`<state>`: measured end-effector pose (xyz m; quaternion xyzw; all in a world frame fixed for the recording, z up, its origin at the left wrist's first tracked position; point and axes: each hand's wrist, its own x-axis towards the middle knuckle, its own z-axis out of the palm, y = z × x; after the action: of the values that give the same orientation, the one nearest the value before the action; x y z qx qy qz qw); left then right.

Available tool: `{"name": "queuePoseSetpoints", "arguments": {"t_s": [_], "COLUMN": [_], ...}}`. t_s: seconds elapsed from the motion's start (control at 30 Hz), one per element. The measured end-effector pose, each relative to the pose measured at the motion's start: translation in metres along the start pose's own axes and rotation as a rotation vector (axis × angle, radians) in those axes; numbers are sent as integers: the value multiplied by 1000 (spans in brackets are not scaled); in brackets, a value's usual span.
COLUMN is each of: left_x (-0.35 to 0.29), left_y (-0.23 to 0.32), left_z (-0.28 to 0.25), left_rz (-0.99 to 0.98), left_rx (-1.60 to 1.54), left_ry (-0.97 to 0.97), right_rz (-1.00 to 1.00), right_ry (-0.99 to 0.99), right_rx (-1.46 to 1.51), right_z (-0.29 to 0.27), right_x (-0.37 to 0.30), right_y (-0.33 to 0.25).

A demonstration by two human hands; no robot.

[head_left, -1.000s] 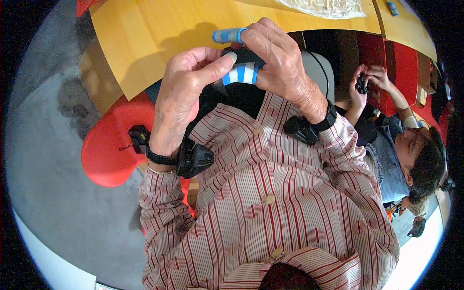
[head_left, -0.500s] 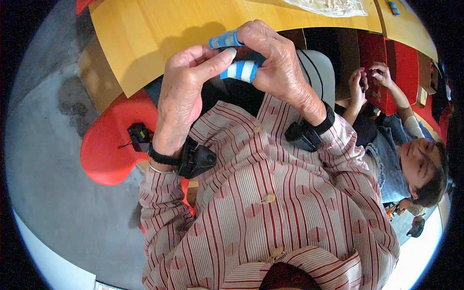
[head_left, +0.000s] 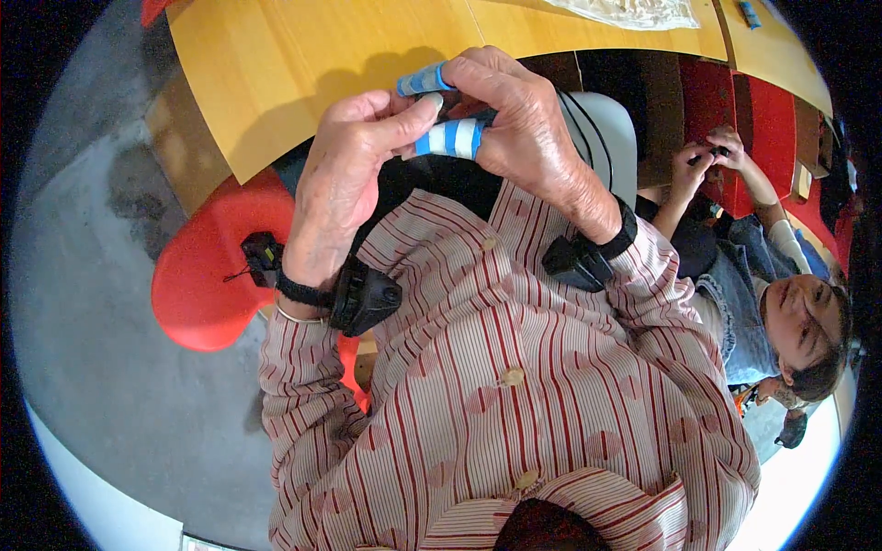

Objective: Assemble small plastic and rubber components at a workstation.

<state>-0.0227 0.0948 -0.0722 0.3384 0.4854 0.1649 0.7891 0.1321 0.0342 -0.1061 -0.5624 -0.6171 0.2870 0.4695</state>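
Observation:
My left hand (head_left: 354, 147) and my right hand (head_left: 533, 124) meet in front of me, near the table's front edge. One blue-and-white striped sleeve (head_left: 448, 138) covers the end of my right thumb. A second striped sleeve (head_left: 424, 80) sits on a right fingertip above it. The left thumb and fingers are pinched together beside these sleeves. Something small and dark shows between the hands, but its kind is hidden by the fingers. Both hands are closed.
A yellow wooden table (head_left: 276, 73) lies ahead, with a clear plastic bag (head_left: 634, 11) and a small blue piece (head_left: 750, 15) at its far right. A red chair (head_left: 207, 285) stands at left, a pale chair (head_left: 602, 129) at right. Another person (head_left: 749, 303) works at my right.
Both my hands have shifted very slightly, the left a little lower and leftward, still pinched together. The other person's hands have come closer together.

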Motion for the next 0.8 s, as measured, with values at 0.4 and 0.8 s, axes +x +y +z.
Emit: {"name": "queuePoseSetpoints", "arguments": {"t_s": [0.4,0.8], "left_x": [7,-8], "left_y": [-8,11], "left_z": [-4,-1], "left_rz": [-38,-93], "left_rx": [74,-69], "left_ry": [-68,-40], "right_rz": [-33,-22], "right_ry": [-104,-120], "right_rx": [-143,16], "right_z": [-10,-16], "right_x": [2,6], "right_y": [-4,1]}}
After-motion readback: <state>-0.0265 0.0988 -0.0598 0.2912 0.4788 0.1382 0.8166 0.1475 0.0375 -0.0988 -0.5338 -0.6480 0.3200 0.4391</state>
